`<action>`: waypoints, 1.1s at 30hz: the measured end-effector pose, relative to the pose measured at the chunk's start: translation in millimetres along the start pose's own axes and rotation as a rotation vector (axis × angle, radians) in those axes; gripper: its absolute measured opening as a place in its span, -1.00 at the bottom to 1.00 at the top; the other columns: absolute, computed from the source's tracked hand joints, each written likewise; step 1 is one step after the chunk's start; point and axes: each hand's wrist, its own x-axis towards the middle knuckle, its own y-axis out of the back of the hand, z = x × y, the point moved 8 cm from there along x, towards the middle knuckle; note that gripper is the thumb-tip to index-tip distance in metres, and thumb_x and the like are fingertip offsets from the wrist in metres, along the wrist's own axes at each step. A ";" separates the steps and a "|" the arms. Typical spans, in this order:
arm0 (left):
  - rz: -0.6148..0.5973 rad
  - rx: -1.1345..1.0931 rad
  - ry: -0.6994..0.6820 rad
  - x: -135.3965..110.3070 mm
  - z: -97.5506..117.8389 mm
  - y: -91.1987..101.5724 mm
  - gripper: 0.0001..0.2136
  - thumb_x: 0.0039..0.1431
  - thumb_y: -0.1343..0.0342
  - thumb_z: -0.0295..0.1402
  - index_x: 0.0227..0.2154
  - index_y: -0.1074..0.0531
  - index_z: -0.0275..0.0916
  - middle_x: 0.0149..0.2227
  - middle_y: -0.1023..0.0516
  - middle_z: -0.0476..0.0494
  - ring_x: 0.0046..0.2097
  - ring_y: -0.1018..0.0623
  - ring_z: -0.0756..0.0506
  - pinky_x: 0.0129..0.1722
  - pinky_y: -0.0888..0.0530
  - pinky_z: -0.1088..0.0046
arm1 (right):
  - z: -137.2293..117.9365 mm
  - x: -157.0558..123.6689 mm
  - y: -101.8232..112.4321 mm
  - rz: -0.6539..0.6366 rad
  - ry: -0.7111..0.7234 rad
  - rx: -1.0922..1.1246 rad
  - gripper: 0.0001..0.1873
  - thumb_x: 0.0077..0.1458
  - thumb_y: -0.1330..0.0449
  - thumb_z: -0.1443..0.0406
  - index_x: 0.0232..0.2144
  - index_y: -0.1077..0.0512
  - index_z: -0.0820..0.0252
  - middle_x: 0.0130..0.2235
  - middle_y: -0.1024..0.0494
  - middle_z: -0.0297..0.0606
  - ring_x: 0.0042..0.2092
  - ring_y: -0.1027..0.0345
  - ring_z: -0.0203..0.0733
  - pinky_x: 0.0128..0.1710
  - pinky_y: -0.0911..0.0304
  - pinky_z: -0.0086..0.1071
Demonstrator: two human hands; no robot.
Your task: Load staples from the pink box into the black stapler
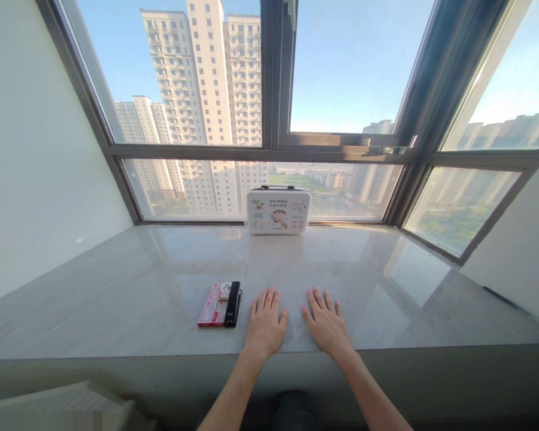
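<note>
My left hand (266, 323) lies flat, palm down, on the grey marble windowsill (161, 287), fingers spread and nothing in it. To its right, my right hand (327, 321) rests the same way, flat and empty, with a gap between the two. A black stapler (232, 304) lies just left of my left hand, not touching it. Beside the stapler is a red and white flat box (212, 308), and a smaller white box (225, 290) is at its upper right, partly covered by the stapler.
A white case (279, 212) with cartoon prints and a dark handle stands upright at the back against the window. Dark window frames (269, 154) rise behind the sill, and white walls flank it. The sill's front edge runs under my wrists. A pale object (63, 398) sits below at the left.
</note>
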 end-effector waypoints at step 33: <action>0.011 -0.003 -0.005 -0.2 0.3 1.1 -0.44 0.39 0.32 -0.08 0.36 -0.09 -0.13 0.42 -0.04 -0.10 0.43 0.02 -0.18 0.39 0.07 0.07 | -0.3 -0.7 1.3 -0.004 -0.006 0.006 -0.33 0.33 0.22 -0.01 0.40 0.02 0.00 0.44 0.09 -0.32 0.45 0.40 0.04 0.36 0.45 0.03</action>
